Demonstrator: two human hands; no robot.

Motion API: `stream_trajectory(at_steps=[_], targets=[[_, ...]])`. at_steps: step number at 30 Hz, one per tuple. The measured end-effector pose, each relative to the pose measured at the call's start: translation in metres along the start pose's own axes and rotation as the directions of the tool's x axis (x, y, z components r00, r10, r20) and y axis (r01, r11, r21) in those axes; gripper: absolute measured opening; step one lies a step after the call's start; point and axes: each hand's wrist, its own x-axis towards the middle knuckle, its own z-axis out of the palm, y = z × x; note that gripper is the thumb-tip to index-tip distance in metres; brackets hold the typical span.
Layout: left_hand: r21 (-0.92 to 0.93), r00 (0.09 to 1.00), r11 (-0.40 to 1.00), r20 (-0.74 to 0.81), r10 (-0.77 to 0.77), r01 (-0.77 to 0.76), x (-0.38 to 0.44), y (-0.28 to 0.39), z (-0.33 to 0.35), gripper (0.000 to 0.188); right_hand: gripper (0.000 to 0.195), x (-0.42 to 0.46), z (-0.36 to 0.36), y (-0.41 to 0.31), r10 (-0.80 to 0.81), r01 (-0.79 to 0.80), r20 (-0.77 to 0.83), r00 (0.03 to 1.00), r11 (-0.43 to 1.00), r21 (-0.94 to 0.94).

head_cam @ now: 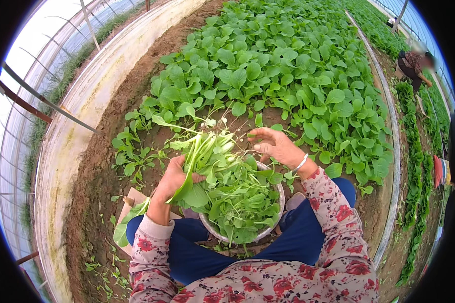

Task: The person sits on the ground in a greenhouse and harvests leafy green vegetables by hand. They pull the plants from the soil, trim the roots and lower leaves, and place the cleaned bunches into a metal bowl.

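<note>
My left hand grips a bunch of leafy green plants, their pale stems and soil-covered roots pointing away from me. To the right of the roots, my right hand is raised with its fingers curled and apart; a small bit of green shows at a fingertip. Whether it holds that bit I cannot tell. Below both hands, a round pale basin heaped with loose picked greens stands between my legs. The bunch overlaps the basin's far left part and hides some of its rim.
Dense leafy plants grow ahead. A low pale wall curves along the left, with metal poles leaning over it. Beside my left knee lies a flat board with leaves. A pale strip borders the bed; beyond it, a co-worker bends at far right.
</note>
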Motion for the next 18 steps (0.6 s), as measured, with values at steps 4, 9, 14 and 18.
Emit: stream_trajectory(at_steps=[4,9,14,18], targets=[[0.073,0.999,0.997,0.034,0.03,-0.032,-0.001,-0.003,0.018,0.04,0.052,0.003,0.017,0.0,0.06,-0.065,0.033,0.998,0.978,0.198],[0.249,0.994,0.965,0.093,0.065,-0.087,0.005,-0.015,0.023,0.042,0.029,0.001,0.034,0.015,-0.314,0.148,-0.239,0.919,0.836,-0.529],[0.07,0.979,0.997,0.196,-0.057,0.044,0.002,-0.013,0.012,0.048,0.024,0.003,0.002,0.005,-0.222,0.039,-0.419,0.881,0.915,-0.402],[0.011,0.946,0.99,0.293,-0.136,0.138,0.003,-0.021,0.007,0.055,0.058,-0.003,0.008,-0.005,0.032,-0.036,0.026,0.999,0.987,0.156]])
